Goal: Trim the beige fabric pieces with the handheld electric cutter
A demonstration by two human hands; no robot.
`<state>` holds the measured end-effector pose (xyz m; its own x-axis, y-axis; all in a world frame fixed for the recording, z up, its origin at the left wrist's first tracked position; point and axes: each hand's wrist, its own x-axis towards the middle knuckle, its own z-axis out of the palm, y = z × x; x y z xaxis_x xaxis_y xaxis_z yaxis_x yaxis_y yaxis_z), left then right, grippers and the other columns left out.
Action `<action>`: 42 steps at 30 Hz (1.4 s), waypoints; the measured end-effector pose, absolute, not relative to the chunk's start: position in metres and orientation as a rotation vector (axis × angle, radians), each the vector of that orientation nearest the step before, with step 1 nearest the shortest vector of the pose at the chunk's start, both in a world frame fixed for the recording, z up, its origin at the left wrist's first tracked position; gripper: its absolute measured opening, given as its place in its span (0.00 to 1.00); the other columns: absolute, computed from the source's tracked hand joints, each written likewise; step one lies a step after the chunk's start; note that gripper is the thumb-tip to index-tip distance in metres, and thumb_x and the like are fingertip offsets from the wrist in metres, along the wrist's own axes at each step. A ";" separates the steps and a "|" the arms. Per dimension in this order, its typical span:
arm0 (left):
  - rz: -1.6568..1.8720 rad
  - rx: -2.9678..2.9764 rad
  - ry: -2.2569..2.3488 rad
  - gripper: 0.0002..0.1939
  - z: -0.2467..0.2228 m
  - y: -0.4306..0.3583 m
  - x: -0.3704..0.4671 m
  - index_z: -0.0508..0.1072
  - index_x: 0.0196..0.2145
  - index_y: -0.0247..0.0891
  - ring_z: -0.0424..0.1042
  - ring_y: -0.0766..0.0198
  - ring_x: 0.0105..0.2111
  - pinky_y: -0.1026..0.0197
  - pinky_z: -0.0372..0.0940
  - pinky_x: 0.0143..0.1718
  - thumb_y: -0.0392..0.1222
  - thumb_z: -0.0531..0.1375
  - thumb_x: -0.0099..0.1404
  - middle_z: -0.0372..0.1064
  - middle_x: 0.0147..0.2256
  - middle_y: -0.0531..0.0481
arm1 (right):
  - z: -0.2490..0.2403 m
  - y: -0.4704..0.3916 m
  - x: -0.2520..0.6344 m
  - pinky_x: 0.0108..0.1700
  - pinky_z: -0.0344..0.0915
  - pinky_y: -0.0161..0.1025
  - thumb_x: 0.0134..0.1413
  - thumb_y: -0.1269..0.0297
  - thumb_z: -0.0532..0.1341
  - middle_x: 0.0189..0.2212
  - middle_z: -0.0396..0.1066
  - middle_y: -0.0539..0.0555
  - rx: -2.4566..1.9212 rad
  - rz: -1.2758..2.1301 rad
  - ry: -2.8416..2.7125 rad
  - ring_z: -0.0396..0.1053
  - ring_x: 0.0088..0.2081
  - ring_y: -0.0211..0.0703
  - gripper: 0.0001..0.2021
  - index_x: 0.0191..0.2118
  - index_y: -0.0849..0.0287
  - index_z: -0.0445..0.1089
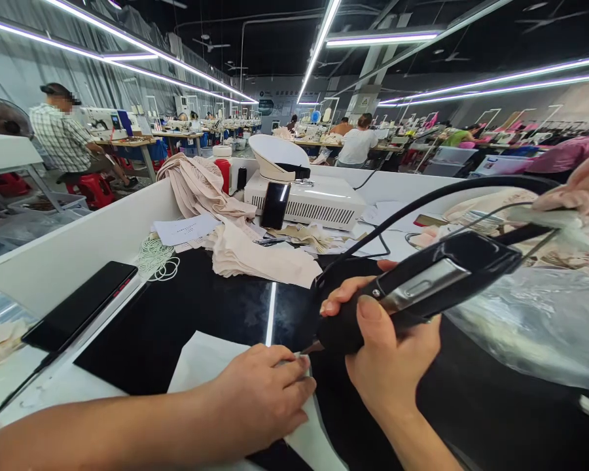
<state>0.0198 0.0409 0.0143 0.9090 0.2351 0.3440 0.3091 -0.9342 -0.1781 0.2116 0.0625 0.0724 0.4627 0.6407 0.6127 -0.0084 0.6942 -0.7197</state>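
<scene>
My right hand is wrapped round a black corded handheld electric tool with a silver lever along its side. The tool slants down to the left, and its narrow metal tip ends close by the fingertips of my left hand. Those left fingers are bent and pressed together on the edge of a white sheet, which lies on the black work surface. Part of the sheet is hidden under my left hand and forearm. Whether the tip touches the sheet I cannot tell.
Stacked pale fabric pieces lie beyond my hands, before a white vented box and a phone. Green cord and a black device are left. A clear plastic bag lies right. A black cable arches overhead.
</scene>
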 end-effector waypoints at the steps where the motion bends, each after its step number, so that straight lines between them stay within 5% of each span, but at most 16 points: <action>1: -0.470 -2.858 -0.428 0.13 0.013 0.041 0.019 0.88 0.62 0.33 0.87 0.56 0.61 0.57 0.78 0.64 0.45 0.69 0.95 0.91 0.62 0.39 | 0.075 0.062 0.213 0.29 0.82 0.45 0.62 0.41 0.90 0.31 0.81 0.42 -0.728 0.438 -1.024 0.78 0.24 0.45 0.29 0.51 0.46 0.76; 7: -0.496 -2.901 -0.620 0.17 0.008 0.053 0.009 0.86 0.66 0.37 0.86 0.52 0.60 0.55 0.79 0.52 0.52 0.71 0.94 0.88 0.67 0.38 | 0.086 0.046 0.230 0.30 0.81 0.43 0.56 0.41 0.93 0.35 0.85 0.43 -0.812 0.380 -1.056 0.80 0.27 0.44 0.32 0.52 0.46 0.78; 16: -0.809 -2.764 -0.496 0.09 0.020 0.053 0.006 0.86 0.63 0.35 0.85 0.53 0.64 0.53 0.77 0.69 0.42 0.67 0.95 0.89 0.64 0.40 | 0.086 0.007 0.245 0.32 0.82 0.45 0.56 0.40 0.93 0.31 0.82 0.43 -0.835 0.342 -0.969 0.78 0.27 0.47 0.32 0.57 0.43 0.83; 23: -0.651 -2.982 -0.271 0.13 0.017 0.033 0.021 0.83 0.62 0.36 0.85 0.56 0.52 0.55 0.78 0.61 0.48 0.73 0.93 0.86 0.53 0.47 | 0.086 -0.010 0.243 0.28 0.83 0.44 0.57 0.43 0.93 0.30 0.81 0.43 -0.817 0.368 -0.965 0.79 0.25 0.47 0.29 0.56 0.44 0.85; 42: -0.628 -2.946 -0.318 0.14 0.003 0.030 0.019 0.82 0.57 0.36 0.85 0.57 0.48 0.53 0.79 0.52 0.51 0.71 0.95 0.84 0.49 0.48 | 0.091 -0.009 0.234 0.30 0.84 0.40 0.56 0.47 0.93 0.29 0.84 0.42 -0.790 0.369 -0.958 0.80 0.25 0.44 0.26 0.53 0.44 0.85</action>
<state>0.0189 0.0295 0.0035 0.8923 0.1803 0.4139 0.2269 -0.9717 -0.0658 0.2338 -0.0095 0.0906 0.5426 0.6024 0.5853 0.0542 0.6703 -0.7401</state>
